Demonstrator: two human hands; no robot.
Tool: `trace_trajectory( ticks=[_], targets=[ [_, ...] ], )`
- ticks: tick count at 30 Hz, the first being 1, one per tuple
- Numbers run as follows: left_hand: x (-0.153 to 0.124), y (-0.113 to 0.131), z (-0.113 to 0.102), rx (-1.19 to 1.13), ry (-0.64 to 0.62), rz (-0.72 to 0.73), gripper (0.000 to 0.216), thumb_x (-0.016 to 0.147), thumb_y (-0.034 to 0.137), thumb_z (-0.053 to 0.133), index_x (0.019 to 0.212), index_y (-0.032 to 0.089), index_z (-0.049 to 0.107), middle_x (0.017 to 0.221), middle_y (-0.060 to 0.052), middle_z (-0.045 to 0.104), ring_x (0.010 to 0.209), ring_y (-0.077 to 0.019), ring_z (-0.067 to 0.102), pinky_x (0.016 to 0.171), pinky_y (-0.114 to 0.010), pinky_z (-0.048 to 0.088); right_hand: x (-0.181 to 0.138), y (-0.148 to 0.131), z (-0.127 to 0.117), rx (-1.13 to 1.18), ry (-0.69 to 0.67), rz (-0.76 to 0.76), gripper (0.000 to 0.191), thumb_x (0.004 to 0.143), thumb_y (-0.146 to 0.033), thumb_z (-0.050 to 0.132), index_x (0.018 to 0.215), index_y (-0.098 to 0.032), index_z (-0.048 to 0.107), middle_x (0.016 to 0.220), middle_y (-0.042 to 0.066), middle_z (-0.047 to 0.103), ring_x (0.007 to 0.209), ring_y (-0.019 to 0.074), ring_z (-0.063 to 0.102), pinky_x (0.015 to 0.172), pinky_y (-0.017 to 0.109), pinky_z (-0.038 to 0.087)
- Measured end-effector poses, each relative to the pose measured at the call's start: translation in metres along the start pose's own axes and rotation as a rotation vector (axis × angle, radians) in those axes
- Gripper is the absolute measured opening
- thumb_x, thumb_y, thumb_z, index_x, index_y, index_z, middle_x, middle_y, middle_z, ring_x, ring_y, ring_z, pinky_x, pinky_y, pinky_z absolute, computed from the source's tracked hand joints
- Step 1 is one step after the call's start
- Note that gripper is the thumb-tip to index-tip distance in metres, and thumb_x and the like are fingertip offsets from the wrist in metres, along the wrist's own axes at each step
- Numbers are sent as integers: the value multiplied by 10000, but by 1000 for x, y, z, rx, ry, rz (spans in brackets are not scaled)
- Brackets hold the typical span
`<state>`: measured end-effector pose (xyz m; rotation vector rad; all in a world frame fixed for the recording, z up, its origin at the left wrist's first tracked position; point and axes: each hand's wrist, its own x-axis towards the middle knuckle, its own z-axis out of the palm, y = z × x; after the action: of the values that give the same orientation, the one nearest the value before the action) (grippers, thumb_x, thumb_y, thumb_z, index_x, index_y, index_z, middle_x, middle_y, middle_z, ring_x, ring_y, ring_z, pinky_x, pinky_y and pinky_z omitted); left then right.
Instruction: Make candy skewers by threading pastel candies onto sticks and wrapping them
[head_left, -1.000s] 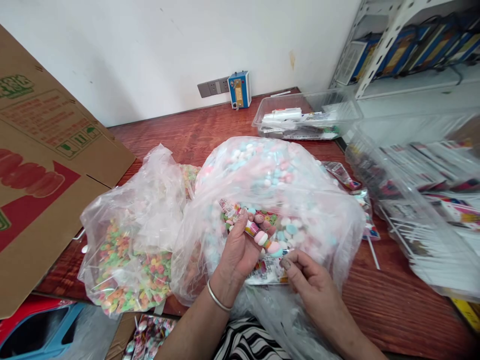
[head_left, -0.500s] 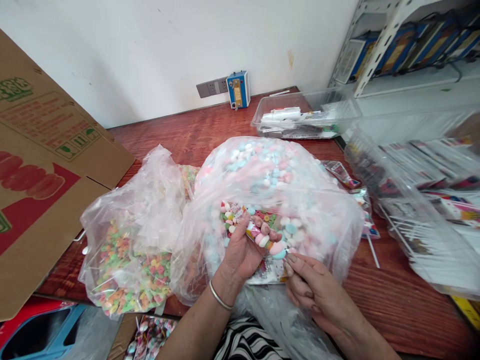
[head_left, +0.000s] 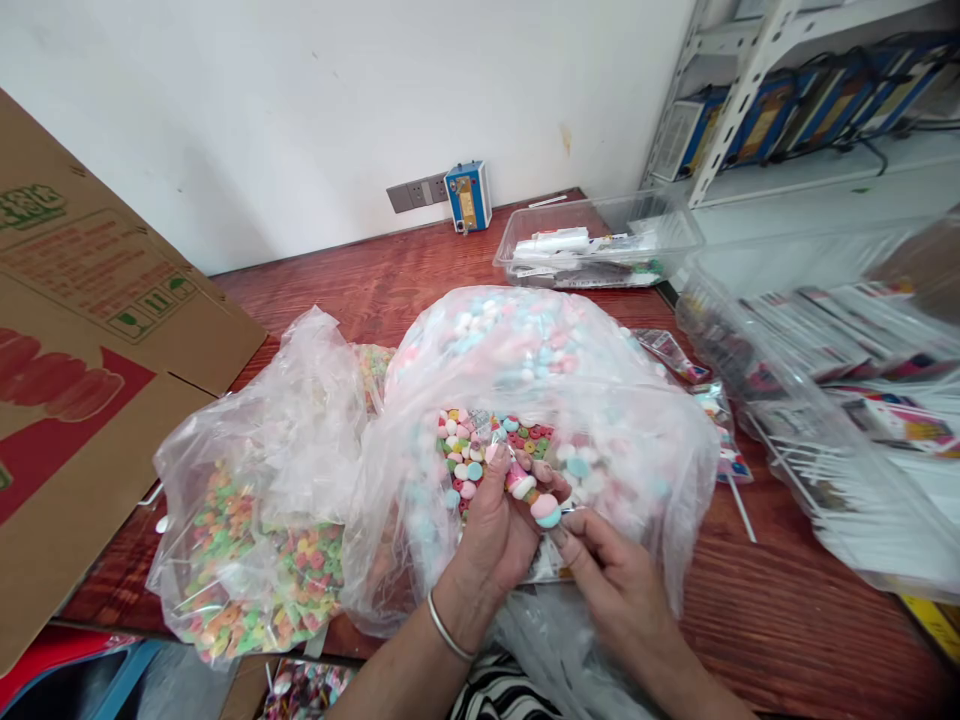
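My left hand (head_left: 501, 535), with a silver bangle at the wrist, is closed around a candy skewer (head_left: 546, 510) of pink, white, orange and blue pieces. Its lower end is pinched between the thumb and finger of my right hand (head_left: 619, 570). Whatever thin piece sits in that pinch is too small to make out. Just beyond the hands, a large clear bag (head_left: 517, 370) of pastel candies lies open. In its mouth are loose round candies (head_left: 469, 470) and red and green candy rings (head_left: 529, 437).
On the left stand a clear bag of ring candies (head_left: 307, 560) and a cardboard box (head_left: 90, 330). To the right are a plastic bin (head_left: 795, 480) with white sticks and packets, and wrapped candy (head_left: 724, 440). A clear tray (head_left: 592, 270) and blue device (head_left: 468, 197) sit behind.
The view has shifted slightly. Both hands remain on the candy skewer, and the left fingers have moved along it. My right hand's pinch stays at its lower end.
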<state>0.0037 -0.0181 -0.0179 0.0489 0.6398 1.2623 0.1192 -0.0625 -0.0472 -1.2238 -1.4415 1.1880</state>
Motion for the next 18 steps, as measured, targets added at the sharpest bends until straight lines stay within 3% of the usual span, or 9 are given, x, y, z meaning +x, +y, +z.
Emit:
trace_trajectory(
  ticks=[2, 3, 5, 9, 12, 14, 16, 18],
  targets=[
    [1, -1, -4, 43, -71, -13, 257, 870, 395, 635, 775, 157, 621, 757, -37, 622, 782, -172, 632, 858, -375, 528, 1, -2, 1, 356, -65, 318, 337, 898, -522, 554, 804, -200, 584, 477, -99, 332, 391, 88, 264, 397, 218, 267],
    [2, 0, -6, 77, -105, -22, 237, 865, 384, 641, 808, 153, 637, 796, -51, 645, 819, -188, 646, 874, -386, 520, 1, -1, 2, 474, -77, 405, 364, 864, -562, 584, 793, -205, 575, 465, -116, 275, 384, 78, 202, 384, 212, 238],
    [4, 5, -10, 133, -161, -20, 263, 840, 396, 668, 921, 146, 666, 942, -91, 688, 919, -225, 661, 905, -399, 503, 0, 4, 2, 543, -80, 434, 389, 814, -583, 641, 756, -204, 572, 469, -113, 276, 398, 70, 194, 390, 207, 224],
    [10, 23, -12, 71, -186, 50, 460, 808, 495, 686, 1140, 181, 636, 1214, -120, 654, 1094, -264, 628, 944, -415, 485, 3, 9, -4, 311, -56, 268, 340, 831, -505, 646, 725, -182, 639, 549, -46, 470, 492, 101, 380, 457, 220, 303],
    [15, 32, -8, 13, -125, 63, 341, 836, 365, 695, 1117, 178, 644, 948, -53, 696, 909, -185, 667, 920, -364, 500, 7, 2, -8, 139, -67, 181, 284, 864, -437, 603, 803, -174, 693, 694, 7, 641, 628, 158, 539, 565, 253, 416],
    [17, 32, -5, -11, -68, 75, 198, 838, 237, 698, 1019, 167, 661, 734, 18, 621, 710, -110, 625, 847, -296, 514, 7, -3, -11, 15, -78, 121, 273, 906, -405, 551, 905, -174, 698, 750, 22, 687, 665, 179, 589, 586, 265, 446],
    [19, 31, -2, -35, -2, 114, 115, 830, 199, 707, 928, 168, 656, 662, 52, 543, 618, -73, 560, 759, -250, 513, 4, -6, -13, -175, -53, 4, 251, 949, -342, 497, 980, -173, 680, 763, 24, 701, 641, 173, 606, 567, 260, 443],
    [19, 28, 0, -37, 43, 172, 121, 819, 226, 726, 895, 176, 645, 663, 59, 517, 608, -68, 539, 705, -236, 507, -1, -4, -15, -438, 38, -216, 238, 974, -268, 462, 972, -162, 675, 721, 27, 693, 586, 165, 595, 546, 267, 409]
  ],
)
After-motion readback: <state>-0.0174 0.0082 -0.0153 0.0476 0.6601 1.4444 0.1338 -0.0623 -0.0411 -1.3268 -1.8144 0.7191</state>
